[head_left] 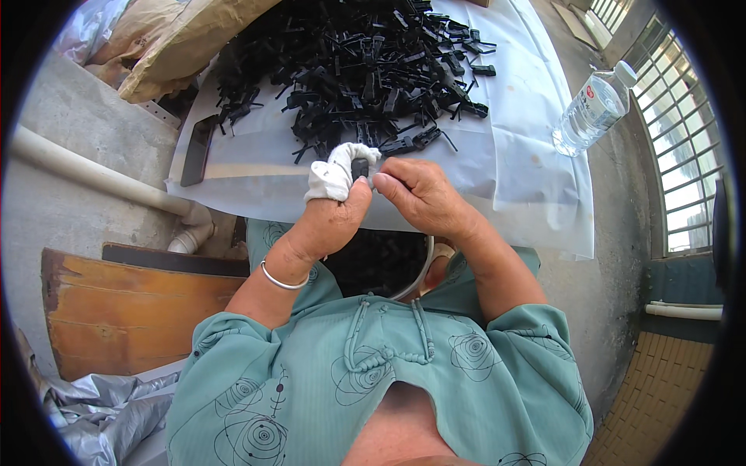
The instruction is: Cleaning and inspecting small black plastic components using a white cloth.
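Observation:
My left hand [340, 208] is closed around a small black plastic part [360, 168] with a rounded end. White cloth [330, 180], like a glove piece, covers the fingers of that hand. Close beside it, my right hand [423, 200] has its thumb and index finger pinched together at the part's right side. Whatever sits between those fingertips is too small to make out. Just beyond both hands lies a large heap of similar black plastic parts [365, 78], several with thin prongs, on a table covered with white plastic sheeting [536, 179].
A dark phone-like slab [200, 150] lies at the table's left edge. A clear water bottle [592, 113] stands at the right. Below the hands, between my knees, is a round container [427, 262] with dark contents. Brown paper [183, 46], a pipe [93, 169] and a wooden board [132, 314] are leftward.

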Available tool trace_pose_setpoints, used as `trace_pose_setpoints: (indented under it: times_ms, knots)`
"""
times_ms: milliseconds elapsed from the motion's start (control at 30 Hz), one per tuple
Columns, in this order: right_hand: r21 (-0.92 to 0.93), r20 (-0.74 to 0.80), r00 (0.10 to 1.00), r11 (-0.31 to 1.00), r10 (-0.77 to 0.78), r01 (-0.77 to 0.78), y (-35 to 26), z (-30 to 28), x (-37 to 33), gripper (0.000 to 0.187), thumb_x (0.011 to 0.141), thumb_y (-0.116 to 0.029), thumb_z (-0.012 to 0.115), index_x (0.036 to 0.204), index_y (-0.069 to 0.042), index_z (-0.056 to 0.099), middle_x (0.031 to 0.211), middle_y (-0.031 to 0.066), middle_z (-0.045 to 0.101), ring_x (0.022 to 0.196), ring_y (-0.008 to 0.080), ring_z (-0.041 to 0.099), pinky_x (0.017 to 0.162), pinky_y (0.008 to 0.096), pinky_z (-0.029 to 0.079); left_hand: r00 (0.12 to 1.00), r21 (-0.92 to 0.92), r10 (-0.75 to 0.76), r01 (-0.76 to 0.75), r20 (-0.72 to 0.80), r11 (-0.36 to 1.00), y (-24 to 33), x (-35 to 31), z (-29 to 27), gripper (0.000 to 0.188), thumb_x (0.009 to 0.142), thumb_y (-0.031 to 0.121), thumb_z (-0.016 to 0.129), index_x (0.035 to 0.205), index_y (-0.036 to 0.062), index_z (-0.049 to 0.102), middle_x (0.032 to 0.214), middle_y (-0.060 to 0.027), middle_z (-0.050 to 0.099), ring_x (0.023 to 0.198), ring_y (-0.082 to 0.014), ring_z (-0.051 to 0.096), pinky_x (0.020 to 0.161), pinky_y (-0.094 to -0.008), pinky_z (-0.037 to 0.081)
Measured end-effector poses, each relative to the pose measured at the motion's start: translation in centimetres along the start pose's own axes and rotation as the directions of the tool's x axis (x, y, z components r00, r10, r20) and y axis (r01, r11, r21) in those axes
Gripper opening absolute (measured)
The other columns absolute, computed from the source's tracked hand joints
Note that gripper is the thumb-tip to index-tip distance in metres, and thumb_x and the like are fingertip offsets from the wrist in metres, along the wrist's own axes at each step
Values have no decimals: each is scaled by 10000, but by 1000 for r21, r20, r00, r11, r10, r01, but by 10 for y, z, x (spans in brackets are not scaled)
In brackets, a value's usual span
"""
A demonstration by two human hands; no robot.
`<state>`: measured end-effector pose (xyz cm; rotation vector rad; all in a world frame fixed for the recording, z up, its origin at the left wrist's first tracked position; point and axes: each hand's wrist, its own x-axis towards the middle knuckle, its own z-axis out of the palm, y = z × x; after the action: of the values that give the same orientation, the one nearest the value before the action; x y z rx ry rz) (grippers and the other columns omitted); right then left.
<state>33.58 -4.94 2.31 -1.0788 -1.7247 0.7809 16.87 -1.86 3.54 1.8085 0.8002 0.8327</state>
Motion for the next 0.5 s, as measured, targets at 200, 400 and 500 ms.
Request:
trace_pose_setpoints:
  times_ms: [200,400,500]
  knots:
    - [56,-8,999,997,48,-47,0,22,-5,230,908,-146,490,739,8,517,609,132,493,535,248,448,520,334,393,976,246,202,-176,-84,953,-2,-10,9,248,789,33,446,1028,-27,482,748,-153,557,652,-285,553,625,-339,463]
    - [55,-117,992,998,43,-37,0,39,-4,234,908,-132,482,719,5,496,567,132,463,499,225,408,497,336,380,973,270,208,-175,-100,947,-9,-15,7,267,792,27,441,1053,-28,441,823,-175,553,717,-296,558,669,-338,459]
    - [20,-123,992,1000,-1,3,1,45,-5,242,911,-139,486,716,3,493,559,113,448,495,195,388,490,331,373,967,293,231,-190,-112,937,-13,-19,7,270,795,20,436,1061,-27,433,864,-172,545,749,-280,556,698,-329,458]
